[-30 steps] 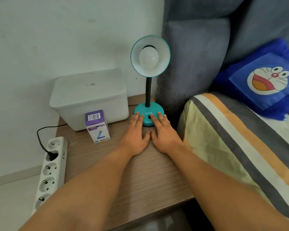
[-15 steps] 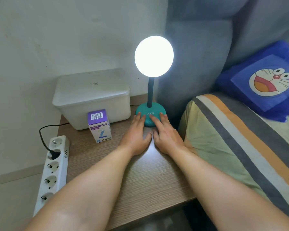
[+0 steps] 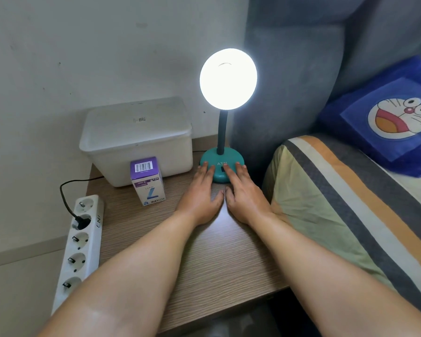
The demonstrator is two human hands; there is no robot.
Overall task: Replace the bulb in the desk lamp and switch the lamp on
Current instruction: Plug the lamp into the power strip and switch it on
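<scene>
A teal desk lamp stands at the back of the wooden bedside table (image 3: 204,259). Its shade and bulb (image 3: 228,79) glow bright white, so the bulb itself is lost in the glare. A black flexible neck (image 3: 221,132) runs down to the round teal base (image 3: 220,164). My left hand (image 3: 201,193) lies flat, palm down, with its fingertips on the left of the base. Flat beside it, my right hand (image 3: 242,194) has fingertips on the base next to the black switch (image 3: 222,169). Neither hand holds anything.
A purple and white bulb box (image 3: 147,181) stands left of my hands, in front of a white lidded plastic tub (image 3: 137,139). A white power strip (image 3: 80,244) with one black plug hangs off the table's left edge. A striped pillow (image 3: 338,203) and bed are on the right.
The lamp was dark a second ago and is now lit. My hands have stayed flat at the base, shifting only slightly.
</scene>
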